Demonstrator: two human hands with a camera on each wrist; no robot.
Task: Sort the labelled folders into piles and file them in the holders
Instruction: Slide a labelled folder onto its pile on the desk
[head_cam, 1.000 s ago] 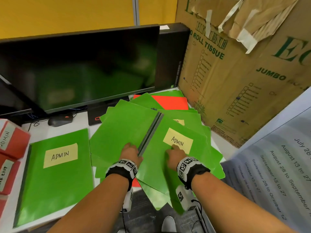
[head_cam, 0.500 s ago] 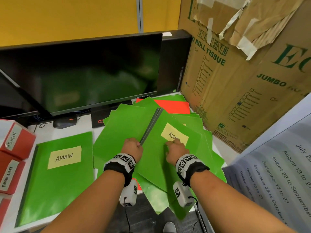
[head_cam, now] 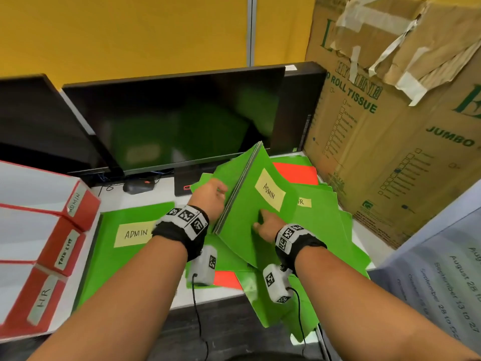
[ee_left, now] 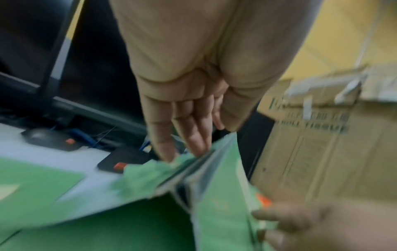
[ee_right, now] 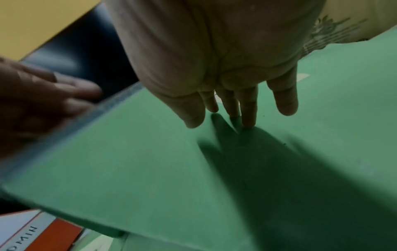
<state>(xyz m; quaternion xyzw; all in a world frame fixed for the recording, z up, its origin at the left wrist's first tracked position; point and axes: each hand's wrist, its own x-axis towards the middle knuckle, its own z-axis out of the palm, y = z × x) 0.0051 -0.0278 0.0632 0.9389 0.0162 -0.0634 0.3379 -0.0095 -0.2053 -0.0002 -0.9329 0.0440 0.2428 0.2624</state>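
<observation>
A green folder (head_cam: 244, 220) with a yellow ADMIN label (head_cam: 269, 194) stands tilted on the fanned pile, its grey spine (head_cam: 240, 183) raised. My left hand (head_cam: 212, 195) is at the spine; in the left wrist view its straight fingers (ee_left: 189, 135) touch the spine's back edge. My right hand (head_cam: 263, 225) rests on the cover, straight fingertips (ee_right: 248, 117) pressing on it. Another ADMIN folder (head_cam: 125, 259) lies flat to the left. Three red and white holders marked ADMIN (head_cam: 78, 204), TAX LIT (head_cam: 65, 252) and HR (head_cam: 43, 295) stand at the left edge.
Several green folders (head_cam: 333, 225) and orange ones (head_cam: 296, 171) lie fanned under the raised folder, some overhanging the desk's front edge. Two dark monitors (head_cam: 169, 121) stand behind, a large cardboard box (head_cam: 390, 126) to the right, a printed sheet (head_cam: 442, 269) at the near right.
The ADMIN folder lay flat on the pile; now its spine side is lifted and it tilts up toward the right. Both hands moved up with it.
</observation>
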